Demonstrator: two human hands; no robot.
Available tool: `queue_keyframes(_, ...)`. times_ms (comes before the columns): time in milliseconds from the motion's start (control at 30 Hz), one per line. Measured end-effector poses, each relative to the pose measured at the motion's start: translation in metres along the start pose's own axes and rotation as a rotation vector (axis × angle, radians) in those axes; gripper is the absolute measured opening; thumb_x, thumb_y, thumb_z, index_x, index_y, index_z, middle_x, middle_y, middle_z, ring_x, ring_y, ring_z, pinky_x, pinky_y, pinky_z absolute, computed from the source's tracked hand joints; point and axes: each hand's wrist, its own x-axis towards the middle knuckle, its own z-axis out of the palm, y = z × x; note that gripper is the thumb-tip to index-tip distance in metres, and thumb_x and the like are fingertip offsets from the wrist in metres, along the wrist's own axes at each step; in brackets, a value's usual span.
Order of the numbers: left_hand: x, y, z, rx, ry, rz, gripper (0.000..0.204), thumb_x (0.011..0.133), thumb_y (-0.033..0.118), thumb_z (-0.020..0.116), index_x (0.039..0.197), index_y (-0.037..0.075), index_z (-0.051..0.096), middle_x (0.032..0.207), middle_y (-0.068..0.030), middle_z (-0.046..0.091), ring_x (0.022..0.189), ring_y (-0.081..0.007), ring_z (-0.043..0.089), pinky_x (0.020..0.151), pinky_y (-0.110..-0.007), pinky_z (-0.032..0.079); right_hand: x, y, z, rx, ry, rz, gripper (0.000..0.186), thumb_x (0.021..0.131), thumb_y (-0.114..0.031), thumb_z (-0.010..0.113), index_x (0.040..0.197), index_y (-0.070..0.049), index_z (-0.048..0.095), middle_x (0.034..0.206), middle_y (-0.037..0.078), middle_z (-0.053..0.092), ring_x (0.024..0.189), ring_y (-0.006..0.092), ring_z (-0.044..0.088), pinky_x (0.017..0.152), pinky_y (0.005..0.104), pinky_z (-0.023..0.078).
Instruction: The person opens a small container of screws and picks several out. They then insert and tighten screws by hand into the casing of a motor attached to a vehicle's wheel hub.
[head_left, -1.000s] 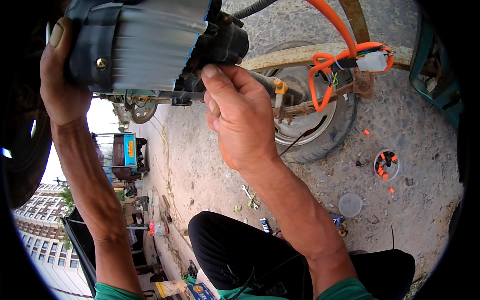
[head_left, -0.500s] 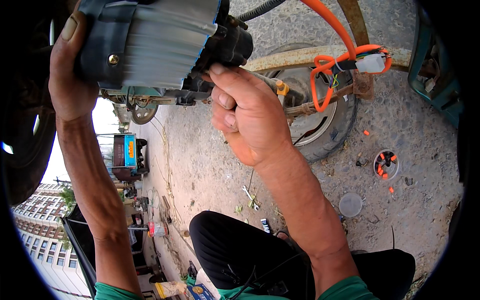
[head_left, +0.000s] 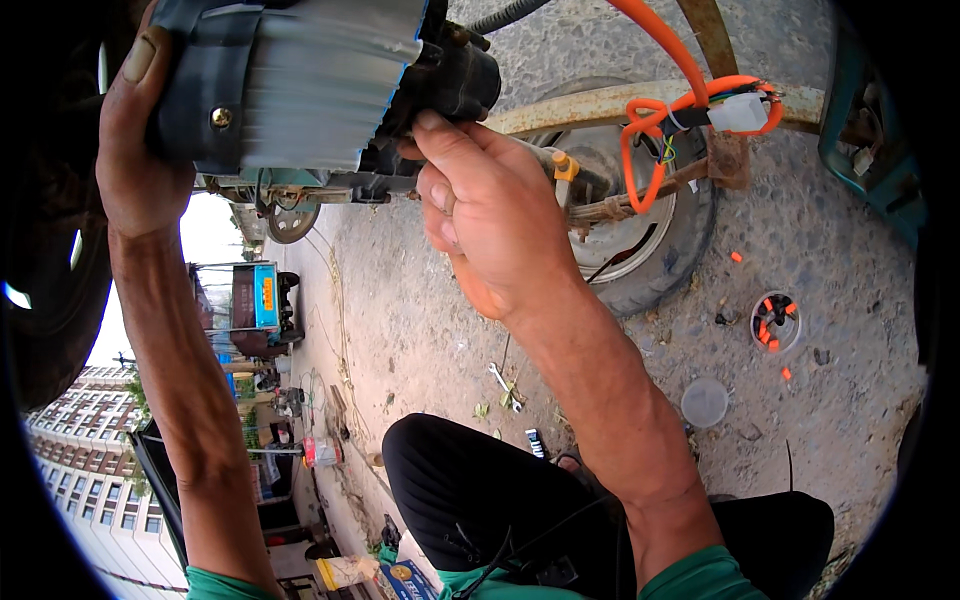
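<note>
A finned silver motor [head_left: 325,90] with black ends fills the top left. A dark band with a brass-coloured screw goes round its left part. My left hand [head_left: 150,150] is closed round the motor's left end, its thumb up along the black cover. At the other end, my right hand [head_left: 490,200] is closed, thumb and curled fingers against the lower edge of the black end housing [head_left: 455,80]. Its fingertips are partly hidden. Right of that hand, an orange cable [head_left: 665,45] hangs in a loop, with a white connector [head_left: 738,112] at its bundled end.
Behind my right hand are a wheel [head_left: 670,260] and a rusty frame bar [head_left: 600,105]. On the ground lie a wrench [head_left: 505,388], a small tube [head_left: 535,443], a clear lid [head_left: 704,402] and a tub [head_left: 776,322] of orange and black pieces. A blue three-wheeler [head_left: 262,297] stands farther left.
The motor and both hands have shifted very slightly left in the picture. Both hands keep their hold; my right thumb sits a little higher against the black housing.
</note>
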Motion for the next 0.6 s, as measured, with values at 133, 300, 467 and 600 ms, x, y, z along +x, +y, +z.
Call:
queue_keyframes(133, 0.006, 0.031, 0.030, -0.250, 0.082, -0.205, 0.047, 0.099, 0.034, 0.044, 0.136, 0.005, 0.050, 0.120, -0.0076, 0.062, 0.109, -0.0150, 0.061, 0.091, -0.029, 0.049, 0.000, -0.003, 0.000, 0.003, 0.013, -0.025, 0.024, 0.094, -0.023, 0.061, 0.086, 0.000, 0.061, 0.063, -0.002, 0.048, 0.052, 0.0050, 0.038, 0.047, 0.0229, 0.031)
queue_keyframes(300, 0.010, 0.054, 0.047, -0.090, 0.217, -0.341, 0.055, 0.098, 0.046, 0.047, 0.134, 0.005, 0.049, 0.115, -0.0084, 0.064, 0.107, -0.0177, 0.062, 0.089, -0.034, 0.050, -0.002, -0.004, -0.005, 0.060, -0.042, -0.015, 0.022, 0.095, -0.021, 0.059, 0.086, -0.001, 0.061, 0.063, -0.003, 0.047, 0.052, 0.0048, 0.038, 0.046, 0.0225, 0.030)
queue_keyframes(467, 0.015, 0.069, 0.050, -0.013, 0.118, -0.364, 0.056, 0.097, 0.046, 0.050, 0.133, 0.003, 0.051, 0.112, -0.0082, 0.066, 0.105, -0.0179, 0.063, 0.089, -0.034, 0.050, 0.000, -0.002, -0.009, 0.059, -0.072, -0.036, 0.018, 0.095, -0.018, 0.057, 0.086, -0.003, 0.061, 0.063, -0.003, 0.047, 0.054, 0.0044, 0.038, 0.048, 0.0218, 0.031)
queue_keyframes(600, 0.015, 0.061, 0.050, -0.078, 0.034, -0.205, 0.052, 0.098, 0.041, 0.047, 0.132, 0.002, 0.051, 0.109, -0.0082, 0.067, 0.100, -0.0162, 0.065, 0.089, -0.031, 0.050, 0.000, -0.001, -0.008, 0.105, -0.079, -0.020, 0.019, 0.094, -0.019, 0.059, 0.084, -0.004, 0.061, 0.063, -0.004, 0.047, 0.053, 0.0045, 0.038, 0.049, 0.0214, 0.030)
